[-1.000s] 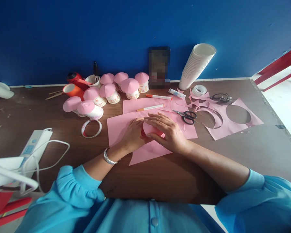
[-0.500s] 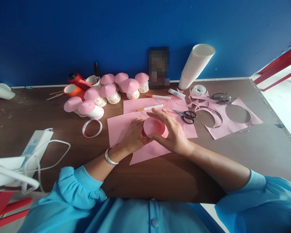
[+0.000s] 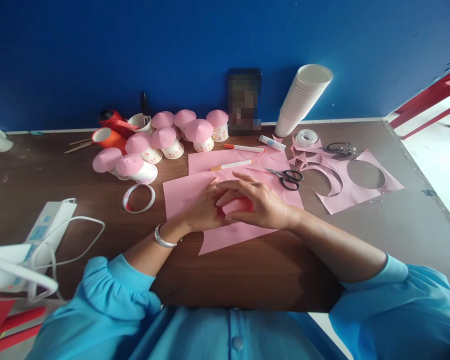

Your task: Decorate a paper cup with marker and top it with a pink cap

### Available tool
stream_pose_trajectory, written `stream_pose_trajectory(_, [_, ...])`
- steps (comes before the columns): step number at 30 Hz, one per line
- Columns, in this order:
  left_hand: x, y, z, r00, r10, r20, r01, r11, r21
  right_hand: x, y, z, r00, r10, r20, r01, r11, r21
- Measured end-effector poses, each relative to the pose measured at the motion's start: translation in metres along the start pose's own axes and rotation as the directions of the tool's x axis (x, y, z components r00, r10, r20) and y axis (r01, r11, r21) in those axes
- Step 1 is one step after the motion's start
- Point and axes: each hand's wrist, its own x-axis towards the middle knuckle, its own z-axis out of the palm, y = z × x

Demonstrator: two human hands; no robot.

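A pink round piece with a red edge (image 3: pixel 238 206) is between my hands, above or on the pink paper sheet (image 3: pixel 183 192); I cannot tell which. My right hand (image 3: pixel 260 202) curls over it from the right, thumb in front and fingers arched across the far side. From the left, my left hand (image 3: pixel 208 207) closes against its edge, its fingertips partly covered by the right fingers. Behind the hands lie an orange marker (image 3: pixel 231 165) and a red marker (image 3: pixel 244 148). Black-handled scissors (image 3: pixel 288 177) rest just right of my right hand.
Several white paper cups with pink cone roofs (image 3: pixel 199 131) stand at back left. A tape ring (image 3: pixel 138 198) lies nearby. Stacked paper cups (image 3: pixel 303 100), a glue stick (image 3: pixel 272 142) and cut paper scraps (image 3: pixel 375 185) sit rightward. A power strip (image 3: pixel 47 230) trails cables at left.
My right hand has closed further over the pink round piece, its fingers now covering the far part. The view has shifted slightly; other things keep their places.
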Motion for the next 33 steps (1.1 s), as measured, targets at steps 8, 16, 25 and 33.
stream_pose_trajectory(8, [0.002,0.006,-0.003,0.999,-0.049,0.024,0.049,0.999,-0.006,-0.003,0.006,0.006,0.999,-0.013,-0.031,0.012,1.0,-0.018])
stream_pose_trajectory(16, [0.001,0.005,-0.003,0.999,-0.039,-0.002,0.039,0.999,-0.005,-0.008,0.015,0.015,0.992,-0.066,-0.104,0.059,0.996,-0.068])
stream_pose_trajectory(25, [-0.014,-0.007,-0.009,0.999,-0.049,-0.004,0.048,0.997,-0.054,-0.034,0.004,-0.013,0.903,0.029,-0.43,-0.013,0.999,0.039])
stream_pose_trajectory(33, [-0.003,0.017,-0.035,0.971,0.078,-0.227,-0.129,0.968,-0.217,-0.061,0.03,-0.002,0.843,0.323,-0.431,-0.354,0.935,0.009])
